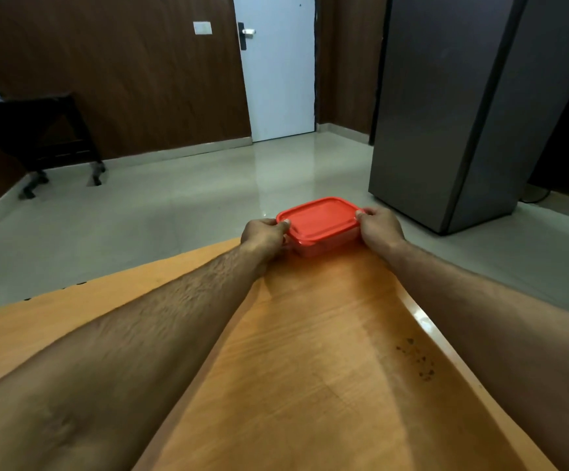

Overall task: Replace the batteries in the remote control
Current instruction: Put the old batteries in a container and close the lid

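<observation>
A small rectangular plastic box with a red lid stands at the far edge of the orange wooden table. Its lid is on, and what is inside is hidden. My left hand grips the box's left end, thumb on the lid's rim. My right hand grips the right end the same way. Both arms are stretched out across the table. No remote control or batteries are in view.
Beyond the table lies a pale tiled floor. A tall grey refrigerator stands to the right, a white door at the back, and a dark wooden bench at the left wall. Dark specks mark the table's right side.
</observation>
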